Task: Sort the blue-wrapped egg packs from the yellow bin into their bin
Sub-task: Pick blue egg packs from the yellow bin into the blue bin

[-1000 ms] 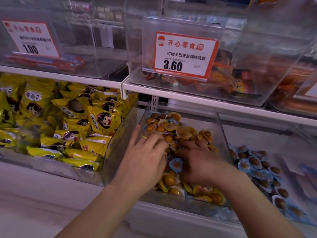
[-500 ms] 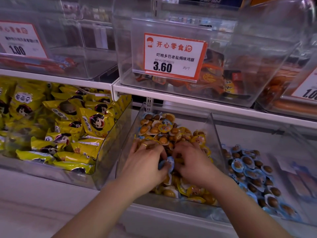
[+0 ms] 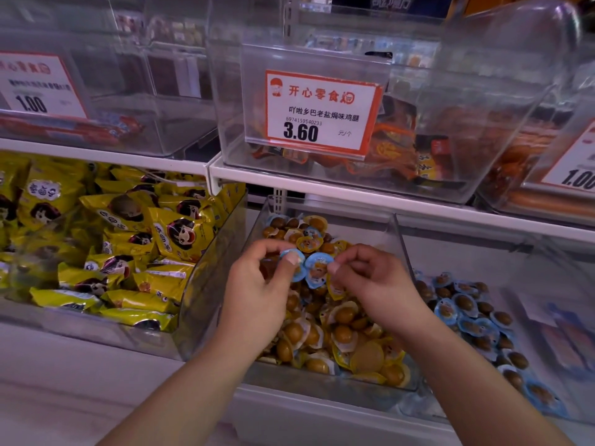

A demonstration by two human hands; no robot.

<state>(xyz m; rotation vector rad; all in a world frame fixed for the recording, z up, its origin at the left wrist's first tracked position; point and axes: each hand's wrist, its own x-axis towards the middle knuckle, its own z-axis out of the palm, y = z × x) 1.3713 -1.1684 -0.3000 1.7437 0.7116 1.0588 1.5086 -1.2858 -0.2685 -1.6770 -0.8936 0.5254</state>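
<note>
Two blue-wrapped egg packs held up over the clear bin of yellow-wrapped eggs (image 3: 325,320), frame centre.

The left hand (image 3: 257,294) pinches one small round blue-wrapped egg pack (image 3: 297,263), edge-on and tilted, its face partly hidden by the thumb. The right hand (image 3: 370,281) pinches another blue-wrapped egg pack (image 3: 318,268), printed face toward the camera. The clear bin of blue-wrapped packs (image 3: 467,313) lies lower right, cut off.

Two white shop shelves. Upper shelf (image 3: 354,188) carries clear bin with 3.60 price tag (image 3: 322,112); more clear bins either side of tag. Lower shelf (image 3: 80,375), below tag: clear bin of yellow-wrapped eggs (image 3: 399,249). Left of it, bin of yellow snack bags (image 3: 212,265). Right of it, bin of blue-wrapped eggs (image 3: 528,252).
</note>
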